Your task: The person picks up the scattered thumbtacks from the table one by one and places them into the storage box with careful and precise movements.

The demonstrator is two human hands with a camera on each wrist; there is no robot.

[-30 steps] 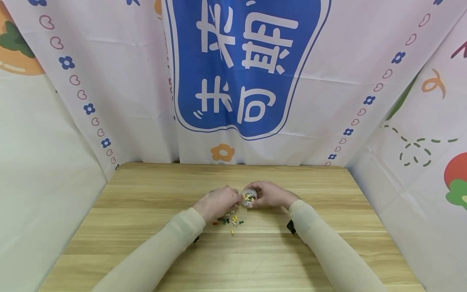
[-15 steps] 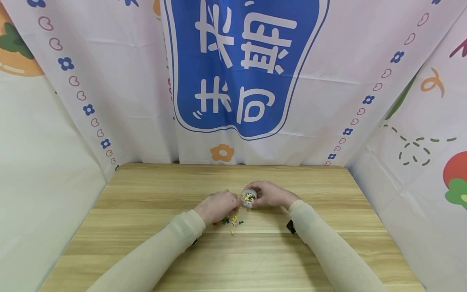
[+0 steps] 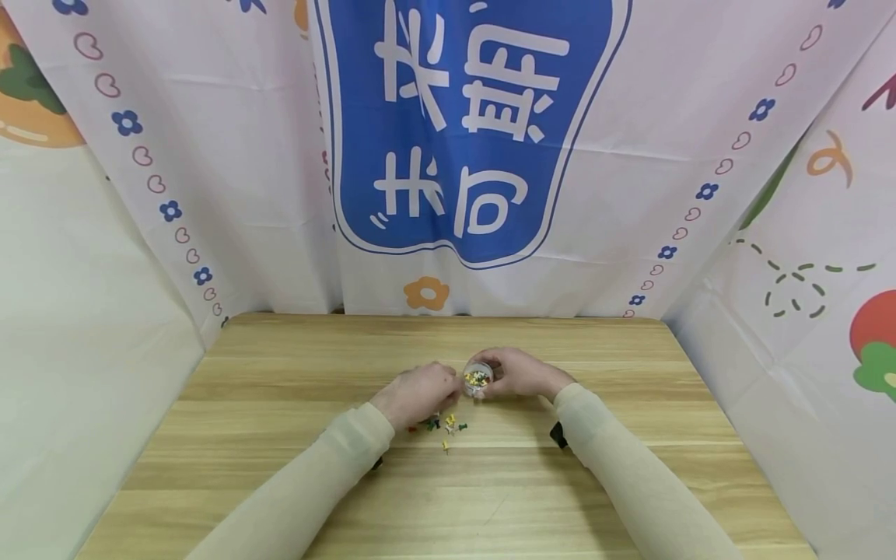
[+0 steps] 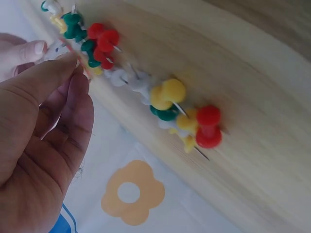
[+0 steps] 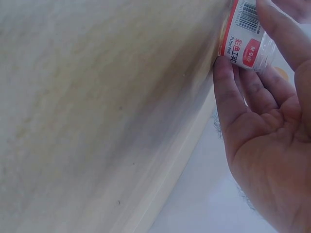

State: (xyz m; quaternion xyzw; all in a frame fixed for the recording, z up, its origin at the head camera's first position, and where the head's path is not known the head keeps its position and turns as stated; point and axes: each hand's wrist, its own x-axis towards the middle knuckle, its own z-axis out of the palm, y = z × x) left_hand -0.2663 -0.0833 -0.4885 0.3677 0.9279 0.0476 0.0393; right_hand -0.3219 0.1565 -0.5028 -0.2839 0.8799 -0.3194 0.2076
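In the head view my right hand (image 3: 518,372) grips a small clear jar (image 3: 479,364) of colored push pins, fingers and thumb around its side. Its white and red label (image 5: 241,34) reads PUSH PINS in the right wrist view. My left hand (image 3: 418,393) is beside the jar, thumb and fingertips drawn together; I cannot tell whether a pin is between them. Below this hand lie loose push pins (image 3: 450,420), partly covered by it. In the left wrist view, red, yellow, green and white pins are strewn on the table, a red pin (image 4: 209,126) nearest the camera.
One yellow push pin (image 3: 445,446) lies apart, toward the near side. The wooden table (image 3: 490,505) ends at a white printed curtain (image 3: 280,272) behind, and more curtains hang at both sides. A black device (image 3: 558,435) shows under the right wrist.
My left hand drew back slightly from the jar toward the loose pins, then rose a little beside the jar. My right hand and the jar stayed in place.
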